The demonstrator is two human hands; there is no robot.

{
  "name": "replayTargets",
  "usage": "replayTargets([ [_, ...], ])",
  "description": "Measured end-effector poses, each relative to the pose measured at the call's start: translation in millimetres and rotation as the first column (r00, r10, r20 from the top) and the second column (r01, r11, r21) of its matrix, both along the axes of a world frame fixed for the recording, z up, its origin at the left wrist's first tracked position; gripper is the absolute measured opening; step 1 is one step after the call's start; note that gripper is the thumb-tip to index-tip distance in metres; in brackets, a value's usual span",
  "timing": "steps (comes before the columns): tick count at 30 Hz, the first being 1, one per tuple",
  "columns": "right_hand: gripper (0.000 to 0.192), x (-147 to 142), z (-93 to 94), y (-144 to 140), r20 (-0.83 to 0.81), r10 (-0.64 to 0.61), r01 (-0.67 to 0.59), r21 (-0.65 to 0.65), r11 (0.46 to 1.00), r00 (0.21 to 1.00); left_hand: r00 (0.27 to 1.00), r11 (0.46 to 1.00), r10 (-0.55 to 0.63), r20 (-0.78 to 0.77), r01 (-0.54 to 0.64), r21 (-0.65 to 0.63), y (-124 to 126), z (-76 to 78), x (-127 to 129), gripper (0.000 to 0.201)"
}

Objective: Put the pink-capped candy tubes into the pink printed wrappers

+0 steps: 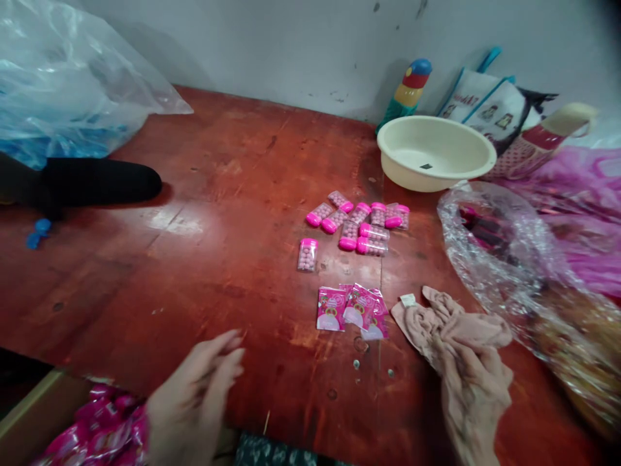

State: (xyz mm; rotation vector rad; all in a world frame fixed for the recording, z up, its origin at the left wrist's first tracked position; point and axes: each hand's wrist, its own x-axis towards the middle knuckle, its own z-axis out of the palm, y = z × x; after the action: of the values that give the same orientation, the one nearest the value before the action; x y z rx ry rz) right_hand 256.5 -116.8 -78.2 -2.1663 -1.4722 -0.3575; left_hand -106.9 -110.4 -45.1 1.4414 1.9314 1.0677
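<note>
My left hand (196, 388) is over the table's front edge, blurred, its fingers stretched out and nothing seen in them. Beneath its wrist, shiny pink packets (104, 427) fill a box. My right hand (473, 378) grips a crumpled beige cloth (456, 327) on the tabletop. Left of the cloth lie several flat pink sachets (331, 309), partly overlapping. Behind them, small clear bottles of pink balls with bright pink caps form a loose cluster (350, 233). One such bottle (307, 255) stands apart, nearer to me.
A cream basin (436, 181) stands at the back right, beside a colourful bottle (410, 90) and a printed bag (485, 103). Clear plastic bags (514, 259) crowd the right side. At left are a large clear bag (72, 71), a long black shape (101, 180) and small blue pieces (39, 233).
</note>
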Motion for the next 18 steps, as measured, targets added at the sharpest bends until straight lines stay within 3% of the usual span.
replayTargets([
  [2,0.049,-2,7.2,6,-0.006,-0.004,0.004,0.006,1.0,1.0,0.974,0.966,-0.204,-0.101,0.217,0.141,30,12.8,44,0.014],
  [4,0.045,-18,15.6,17,-0.062,0.024,-0.021,0.058,0.998,0.998,0.928,0.919,-0.301,-0.218,0.344,0.194,50,16.4,76,0.013],
  [6,0.037,-45,21.7,30,-0.108,0.102,-0.093,0.089,0.992,0.989,0.876,0.893,-0.372,-0.307,0.427,0.138,62,12.3,93,0.012],
  [8,0.031,-75,22.3,42,-0.216,0.278,-0.274,0.052,0.96,0.936,0.845,0.885,-0.413,-0.339,0.461,0.07,70,4.8,100,0.013],
  [10,0.027,-101,17.7,52,-0.283,0.352,-0.372,-0.018,0.928,0.892,0.827,0.879,-0.434,-0.359,0.476,0.034,75,-2.9,101,0.014],
  [13,0.025,-119,8.1,57,-0.324,0.325,-0.352,-0.026,0.936,0.889,0.78,0.861,-0.433,-0.453,0.506,0.048,78,-13.1,102,0.022],
  [18,0.026,-109,2.7,52,-0.362,0.309,-0.309,0.058,0.949,0.88,0.702,0.843,-0.405,-0.586,0.535,0.058,77,-26.0,110,0.032],
])
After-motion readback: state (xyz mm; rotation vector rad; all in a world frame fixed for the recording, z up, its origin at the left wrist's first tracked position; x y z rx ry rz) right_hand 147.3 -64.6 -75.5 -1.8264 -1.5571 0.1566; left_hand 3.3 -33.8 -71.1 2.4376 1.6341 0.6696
